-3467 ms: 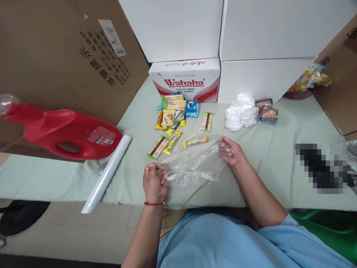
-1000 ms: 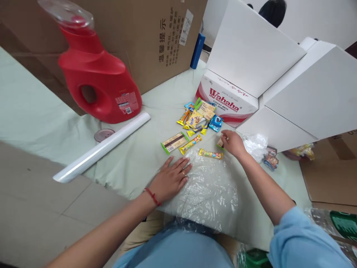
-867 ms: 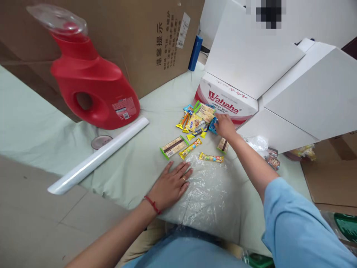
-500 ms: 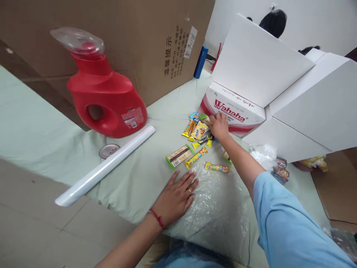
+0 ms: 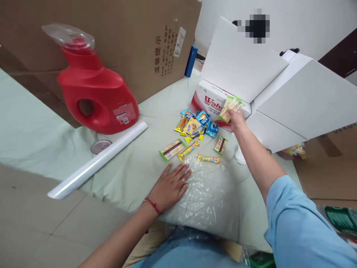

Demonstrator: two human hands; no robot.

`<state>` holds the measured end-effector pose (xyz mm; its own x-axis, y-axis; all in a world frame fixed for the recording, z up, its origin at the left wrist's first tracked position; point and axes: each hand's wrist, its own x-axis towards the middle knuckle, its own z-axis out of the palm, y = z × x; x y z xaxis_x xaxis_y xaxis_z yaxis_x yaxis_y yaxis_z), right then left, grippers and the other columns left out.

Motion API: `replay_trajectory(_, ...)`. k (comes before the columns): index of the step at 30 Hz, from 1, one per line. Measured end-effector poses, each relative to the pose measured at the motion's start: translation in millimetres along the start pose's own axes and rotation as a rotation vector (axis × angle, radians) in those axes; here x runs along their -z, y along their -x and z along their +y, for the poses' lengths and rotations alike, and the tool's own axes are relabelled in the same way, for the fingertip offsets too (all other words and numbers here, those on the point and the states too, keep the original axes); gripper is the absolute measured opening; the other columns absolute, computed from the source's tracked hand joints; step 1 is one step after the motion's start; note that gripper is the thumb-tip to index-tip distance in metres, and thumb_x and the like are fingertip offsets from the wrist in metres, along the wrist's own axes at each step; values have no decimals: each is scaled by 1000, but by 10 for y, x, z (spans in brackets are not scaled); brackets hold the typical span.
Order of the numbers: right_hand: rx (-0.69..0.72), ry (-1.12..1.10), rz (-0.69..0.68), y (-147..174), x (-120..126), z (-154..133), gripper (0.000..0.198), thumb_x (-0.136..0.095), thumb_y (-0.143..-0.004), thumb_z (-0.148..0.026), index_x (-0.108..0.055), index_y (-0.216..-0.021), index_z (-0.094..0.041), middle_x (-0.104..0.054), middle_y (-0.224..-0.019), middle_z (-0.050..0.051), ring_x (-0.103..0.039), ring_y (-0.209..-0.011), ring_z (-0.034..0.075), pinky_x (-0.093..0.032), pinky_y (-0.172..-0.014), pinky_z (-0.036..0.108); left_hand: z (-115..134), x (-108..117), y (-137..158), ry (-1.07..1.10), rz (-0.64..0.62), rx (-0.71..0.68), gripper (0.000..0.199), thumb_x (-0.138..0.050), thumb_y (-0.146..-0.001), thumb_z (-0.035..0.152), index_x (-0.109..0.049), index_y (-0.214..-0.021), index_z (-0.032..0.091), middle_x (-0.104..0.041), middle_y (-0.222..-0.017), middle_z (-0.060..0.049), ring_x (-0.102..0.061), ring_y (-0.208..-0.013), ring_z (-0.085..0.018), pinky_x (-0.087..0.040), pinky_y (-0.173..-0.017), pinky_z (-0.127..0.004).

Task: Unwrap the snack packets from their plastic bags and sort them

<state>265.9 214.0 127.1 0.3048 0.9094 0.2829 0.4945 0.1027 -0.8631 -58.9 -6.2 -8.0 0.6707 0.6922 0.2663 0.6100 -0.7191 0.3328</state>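
My right hand (image 5: 237,120) is closed on a green-edged biscuit packet (image 5: 231,108), raised in front of the white Wahaha box (image 5: 208,93). It may be more than one packet. My left hand (image 5: 170,186) lies flat, fingers spread, at the edge of a clear plastic bag (image 5: 212,193) on the cloth. Beyond its fingertips are a larger green-ended biscuit packet (image 5: 173,149) and two yellow snack bars, one slanted (image 5: 189,150) and one level (image 5: 209,159). A small green-ended packet (image 5: 220,144) lies below my right hand. Several blue and yellow snack packets (image 5: 192,125) form a pile by the box.
A red jug (image 5: 103,100) stands at left against a large brown carton (image 5: 122,33). A white roll (image 5: 97,162) lies over a round dish (image 5: 97,147). A blue cylinder (image 5: 191,61) stands behind. White box flaps (image 5: 306,96) spread at right beside another brown carton (image 5: 329,167).
My right hand has lifted a green-edged biscuit packet from the pile and moved right and up with it. My left hand stays flat on the bag. The view has shifted slightly.
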Motion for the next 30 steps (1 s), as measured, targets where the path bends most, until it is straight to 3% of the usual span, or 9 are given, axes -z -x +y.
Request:
replay_trajectory(4, -129, -255, -265, 522, 350, -298, 35, -72, -83, -38, -64, -111, -19, -75, -105, 7, -71, -92, 24, -59, -81, 41, 29, 35, -11, 31, -37, 15, 46, -42, -103, 39, -53, -146, 27, -46, -160, -8, -41, -149, -23, -12, -127, -53)
replay_trajectory(8, -63, 181, -775, 1485, 575, -529, 38, -79, -77, -36, -68, -110, -21, -74, -102, 6, -68, -85, 24, -56, -73, 34, 32, 45, -10, 32, -47, 6, 46, -41, -104, 40, -52, -147, 26, -45, -160, -8, -40, -149, -22, -9, -127, -52)
replay_trajectory(10, 52, 458, -908, 1948, 554, -524, 29, -75, -80, -31, -68, -107, -22, -73, -96, 5, -66, -81, 23, -52, -72, 32, 32, 44, -10, 23, -44, 7, 47, -41, -104, 40, -51, -148, 26, -45, -160, -9, -40, -149, -22, -9, -127, -52)
replay_trajectory(13, 280, 775, -821, 2476, 424, -402, 24, -70, -86, -24, -66, -109, -20, -70, -107, 11, -62, -98, 27, -49, -85, 37, 34, 47, -15, 6, -46, 14, 47, -40, -104, 40, -51, -148, 27, -45, -161, -8, -41, -149, -23, -11, -127, -52)
replay_trajectory(16, 418, 813, -796, 2793, 374, -255, 36, -71, -91, -38, -61, -121, -19, -65, -125, 17, -58, -111, 31, -47, -93, 45, 42, 59, -23, -1, -59, 19, 47, -39, -105, 40, -51, -148, 27, -44, -161, -8, -40, -149, -22, -12, -127, -52)
replay_trajectory(19, 392, 649, -788, 2921, 412, -143, 48, -69, -91, -51, -57, -128, -22, -56, -142, 17, -55, -120, 31, -47, -99, 47, 50, 71, -27, -2, -65, 21, 47, -40, -104, 39, -51, -148, 28, -45, -161, -7, -40, -150, -23, -13, -127, -52)
replay_trajectory(22, 287, 610, -757, 2898, 405, -70, 45, -67, -94, -41, -53, -132, -21, -56, -142, 18, -55, -124, 31, -47, -103, 48, 56, 79, -27, -5, -65, 24, 47, -41, -104, 39, -52, -148, 27, -45, -161, -7, -41, -149, -23, -14, -127, -53)
replay_trajectory(25, 188, 678, -801, 2812, 371, -54, 57, -70, -91, -31, -49, -141, -16, -64, -129, 17, -59, -116, 32, -49, -100, 47, 61, 88, -26, -11, -67, 28, 46, -41, -104, 38, -53, -147, 27, -45, -160, -7, -41, -149, -24, -16, -127, -54)
replay_trajectory(30, 261, 661, -812, 2758, 430, -117, 53, -66, -94, -35, -53, -142, -17, -62, -133, 17, -57, -120, 31, -48, -103, 45, 60, 86, -22, -9, -66, 17, 47, -40, -104, 39, -52, -148, 26, -44, -161, -8, -41, -149, -24, -15, -127, -55)
